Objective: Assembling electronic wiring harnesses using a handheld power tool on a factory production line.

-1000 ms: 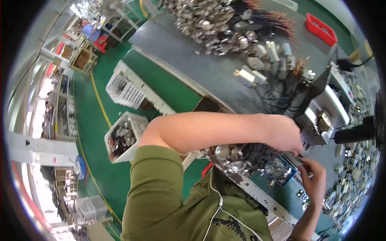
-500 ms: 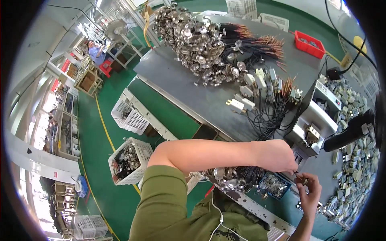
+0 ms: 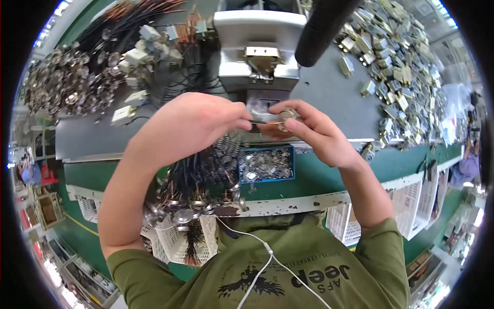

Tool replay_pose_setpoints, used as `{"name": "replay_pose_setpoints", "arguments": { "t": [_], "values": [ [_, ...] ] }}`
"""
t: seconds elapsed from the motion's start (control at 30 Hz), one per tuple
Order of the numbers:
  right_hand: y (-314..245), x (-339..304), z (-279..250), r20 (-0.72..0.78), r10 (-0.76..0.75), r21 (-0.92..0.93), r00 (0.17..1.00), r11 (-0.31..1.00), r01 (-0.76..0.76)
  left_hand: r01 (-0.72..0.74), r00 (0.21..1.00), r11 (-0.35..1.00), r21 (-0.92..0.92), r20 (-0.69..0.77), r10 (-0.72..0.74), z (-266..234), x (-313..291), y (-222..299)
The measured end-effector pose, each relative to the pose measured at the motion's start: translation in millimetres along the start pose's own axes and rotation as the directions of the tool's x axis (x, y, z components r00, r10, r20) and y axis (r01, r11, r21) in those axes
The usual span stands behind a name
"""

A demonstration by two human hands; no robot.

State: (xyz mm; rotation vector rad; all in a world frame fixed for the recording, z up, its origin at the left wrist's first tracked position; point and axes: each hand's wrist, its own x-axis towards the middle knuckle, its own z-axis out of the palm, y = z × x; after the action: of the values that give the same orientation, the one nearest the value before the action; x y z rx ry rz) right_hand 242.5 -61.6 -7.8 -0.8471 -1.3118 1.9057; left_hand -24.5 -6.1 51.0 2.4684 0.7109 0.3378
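Note:
My left hand (image 3: 203, 121) is closed, its thumb and fingertips pinching a thin black wire (image 3: 261, 122). The wire runs across to a round shiny metal cap (image 3: 289, 116), which my right hand (image 3: 321, 135) grips between thumb and fingers. Both hands hover just in front of a silver bench machine (image 3: 260, 28), over its small lower metal plate (image 3: 262, 104). A pale block with a metal bracket (image 3: 263, 57) sits on the machine's front. Below the hands stands a blue tray (image 3: 294, 164) of small metal pieces.
Metal caps with wires (image 3: 72, 85) heap up at the left, beside white plug-like blocks (image 3: 136, 55). Many similar blocks (image 3: 396, 67) cover the right side. A thick black arm (image 3: 324, 31) reaches down beside the machine. More wired caps (image 3: 182, 216) hang by the near edge.
The view has swung round, bringing the machine and both hands to the middle. My hands stay close together, with the wire now visible stretched between them.

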Motion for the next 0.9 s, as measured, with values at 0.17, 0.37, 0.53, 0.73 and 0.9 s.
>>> {"name": "replay_pose_setpoints", "arguments": {
  "t": [0.17,0.37,0.53,0.73,0.9],
  "values": [
    [6.3,-0.6,0.1,-0.025,0.095,0.169,0.995,0.981,-0.090,0.079,0.997,0.996,-0.049,0.031,-0.077,2.8,0.9,4.6],
    [8.6,-28.2,10.3,-0.175,-0.035,-0.480,0.984,0.876,-0.054,0.125,0.962,0.984,-0.125,0.259,-0.089,10.3,-13.7,1.9],
    [16.2,-35.3,20.0,-0.148,-0.196,-0.774,0.969,0.634,0.010,0.213,0.977,0.969,-0.127,0.042,-0.210,7.6,-10.6,-17.5],
    [-6.1,-45.6,0.0,-0.202,-0.335,-0.873,0.920,0.487,-0.014,0.197,0.980,0.936,0.291,-0.020,-0.200,30.4,10.5,-33.0],
    [-42.0,-24.5,-72.0,-0.474,-0.611,-0.864,0.633,0.463,-0.200,0.199,0.980,0.941,0.273,-0.030,-0.198,42.4,10.7,-37.4]
  ]
}}
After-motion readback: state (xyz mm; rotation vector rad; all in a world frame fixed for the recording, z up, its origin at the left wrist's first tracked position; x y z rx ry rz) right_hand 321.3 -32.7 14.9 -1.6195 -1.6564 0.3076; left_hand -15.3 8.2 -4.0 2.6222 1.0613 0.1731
